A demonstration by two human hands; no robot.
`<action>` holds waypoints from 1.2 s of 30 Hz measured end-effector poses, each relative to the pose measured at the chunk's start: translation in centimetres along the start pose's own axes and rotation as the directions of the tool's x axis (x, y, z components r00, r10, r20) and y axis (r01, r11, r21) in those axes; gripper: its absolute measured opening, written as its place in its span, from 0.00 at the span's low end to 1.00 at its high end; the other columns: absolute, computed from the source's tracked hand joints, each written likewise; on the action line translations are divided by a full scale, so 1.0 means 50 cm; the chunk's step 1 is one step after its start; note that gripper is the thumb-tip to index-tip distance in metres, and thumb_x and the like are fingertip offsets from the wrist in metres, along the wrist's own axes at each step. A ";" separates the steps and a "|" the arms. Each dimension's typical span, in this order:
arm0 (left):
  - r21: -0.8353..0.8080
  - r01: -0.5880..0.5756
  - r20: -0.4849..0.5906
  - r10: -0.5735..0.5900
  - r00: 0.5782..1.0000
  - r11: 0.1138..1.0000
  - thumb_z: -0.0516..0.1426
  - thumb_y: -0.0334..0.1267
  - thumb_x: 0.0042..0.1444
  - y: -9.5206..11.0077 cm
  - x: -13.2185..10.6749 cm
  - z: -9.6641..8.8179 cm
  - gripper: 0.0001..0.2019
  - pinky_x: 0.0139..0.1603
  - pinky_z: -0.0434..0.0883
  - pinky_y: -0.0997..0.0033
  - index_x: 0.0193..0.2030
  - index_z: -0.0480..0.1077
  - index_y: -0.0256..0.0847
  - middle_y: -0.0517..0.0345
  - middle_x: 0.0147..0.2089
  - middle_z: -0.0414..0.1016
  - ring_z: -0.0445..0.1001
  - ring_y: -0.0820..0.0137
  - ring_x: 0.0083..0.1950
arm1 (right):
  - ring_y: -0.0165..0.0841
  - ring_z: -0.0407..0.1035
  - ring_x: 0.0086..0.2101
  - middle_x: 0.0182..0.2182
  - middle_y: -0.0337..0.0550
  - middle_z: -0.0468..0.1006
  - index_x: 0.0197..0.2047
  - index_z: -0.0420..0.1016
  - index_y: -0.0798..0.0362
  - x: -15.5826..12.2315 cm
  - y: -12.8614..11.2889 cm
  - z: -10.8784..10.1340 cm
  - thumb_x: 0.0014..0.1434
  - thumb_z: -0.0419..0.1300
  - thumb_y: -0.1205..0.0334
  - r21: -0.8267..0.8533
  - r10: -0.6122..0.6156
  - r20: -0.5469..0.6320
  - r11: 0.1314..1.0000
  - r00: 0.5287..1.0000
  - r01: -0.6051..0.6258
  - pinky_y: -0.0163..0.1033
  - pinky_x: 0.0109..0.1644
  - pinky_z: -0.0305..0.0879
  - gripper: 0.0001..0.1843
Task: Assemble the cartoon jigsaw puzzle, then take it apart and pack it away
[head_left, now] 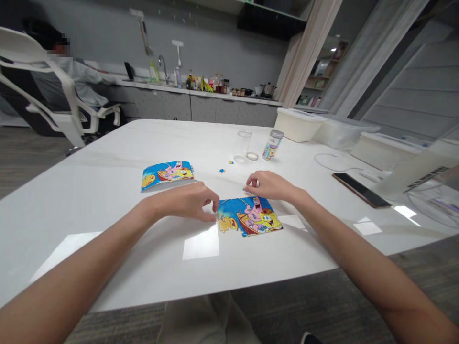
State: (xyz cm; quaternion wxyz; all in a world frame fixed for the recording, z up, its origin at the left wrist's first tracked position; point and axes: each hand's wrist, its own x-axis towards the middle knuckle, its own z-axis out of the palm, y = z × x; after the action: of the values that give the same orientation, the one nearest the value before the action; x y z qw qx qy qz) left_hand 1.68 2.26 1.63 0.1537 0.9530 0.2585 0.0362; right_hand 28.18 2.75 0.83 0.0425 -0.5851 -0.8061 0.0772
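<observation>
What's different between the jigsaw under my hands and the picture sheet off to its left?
The jigsaw has a ragged, unfinished lower left edge; the picture sheet has straight, whole edges. The left hand and right hand both touch the jigsaw; the picture sheet lies apart, untouched. The jigsaw lies flat; the picture sheet looks slightly bowed. Both show the same cartoon scene and lie on the white table.

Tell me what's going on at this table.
A person has both hands at a cartoon jigsaw puzzle on the white table. The left hand pinches at the puzzle's left edge, and the right hand has its fingertips at the top edge. The puzzle's lower-left corner shows gaps. A matching picture lies to the left, and two loose pieces lie farther back near a clear jar.
</observation>
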 end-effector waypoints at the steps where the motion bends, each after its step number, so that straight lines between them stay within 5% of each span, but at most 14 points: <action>1: -0.006 -0.003 0.003 0.003 1.000 1.000 0.61 0.41 0.51 0.000 0.001 0.001 0.08 0.28 0.55 0.75 0.37 0.77 0.43 0.66 0.20 0.62 0.61 0.76 0.24 | 0.38 0.69 0.36 0.37 0.48 0.78 0.39 0.77 0.53 0.000 0.000 0.001 0.55 0.59 0.53 0.013 -0.021 0.003 1.000 1.000 0.021 0.41 0.36 0.60 0.14; 19: -0.063 0.043 0.060 -0.039 0.997 0.997 0.62 0.40 0.50 0.015 0.004 0.000 0.08 0.26 0.55 0.76 0.37 0.78 0.43 0.67 0.21 0.62 0.61 0.77 0.23 | 0.33 0.69 0.34 0.38 0.48 0.74 0.33 0.76 0.54 0.004 -0.005 0.013 0.51 0.57 0.66 0.145 -0.164 -0.020 0.976 0.986 0.165 0.41 0.41 0.65 0.07; 28: -0.050 0.027 0.064 -0.024 0.998 0.998 0.62 0.43 0.50 0.014 0.004 0.002 0.10 0.28 0.55 0.75 0.38 0.77 0.43 0.66 0.21 0.61 0.61 0.76 0.24 | 0.34 0.70 0.33 0.36 0.48 0.76 0.41 0.76 0.56 0.010 -0.001 0.014 0.51 0.62 0.61 0.152 -0.030 -0.020 0.988 0.999 0.033 0.40 0.39 0.65 0.14; 36: -0.051 0.050 0.077 -0.046 0.996 0.997 0.63 0.45 0.49 0.017 0.004 0.002 0.11 0.28 0.55 0.75 0.37 0.77 0.43 0.65 0.23 0.63 0.62 0.76 0.25 | 0.31 0.70 0.31 0.37 0.47 0.76 0.35 0.77 0.55 0.013 0.000 0.027 0.52 0.60 0.65 0.190 -0.094 -0.054 0.976 0.994 0.103 0.39 0.39 0.65 0.07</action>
State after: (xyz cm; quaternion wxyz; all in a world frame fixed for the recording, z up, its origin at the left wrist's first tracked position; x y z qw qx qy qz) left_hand 2.26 1.65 1.82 0.1892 0.9428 0.2745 0.0032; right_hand 27.75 3.28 -0.51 0.1206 -0.5393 -0.8217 0.1396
